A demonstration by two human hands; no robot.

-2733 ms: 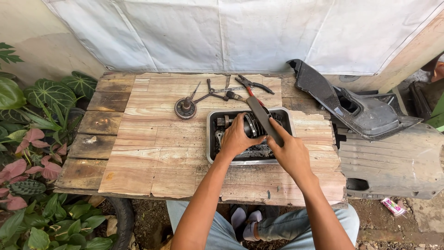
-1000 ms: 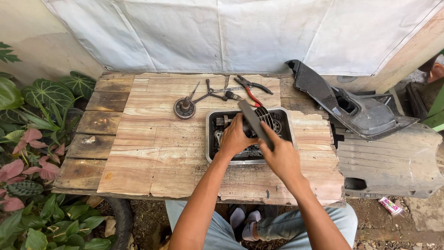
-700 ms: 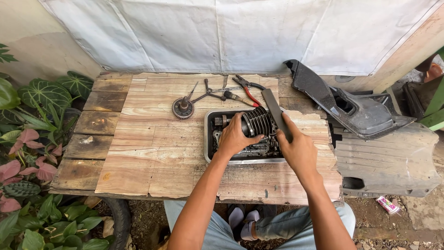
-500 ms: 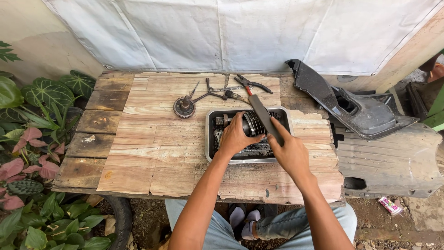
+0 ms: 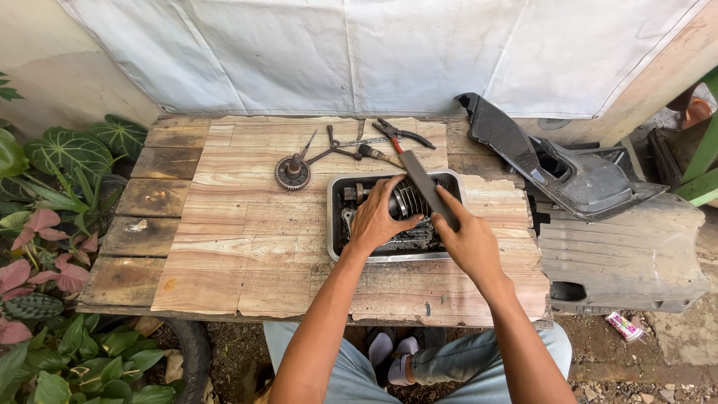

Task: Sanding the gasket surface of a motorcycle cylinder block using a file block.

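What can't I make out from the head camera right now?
- Finned metal part in the tray: mostly covered by the left hand.
- Flat dark tool: lower end hidden in the right hand.
- Tray bottom: dark, small parts unclear.
- Pliers: too small for detail.

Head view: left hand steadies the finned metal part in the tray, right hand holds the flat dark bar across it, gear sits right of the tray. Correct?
Not quite. The gear lies left of the tray, as the head view shows. The rest holds: left hand steadies the finned metal part, right hand holds the flat dark bar.
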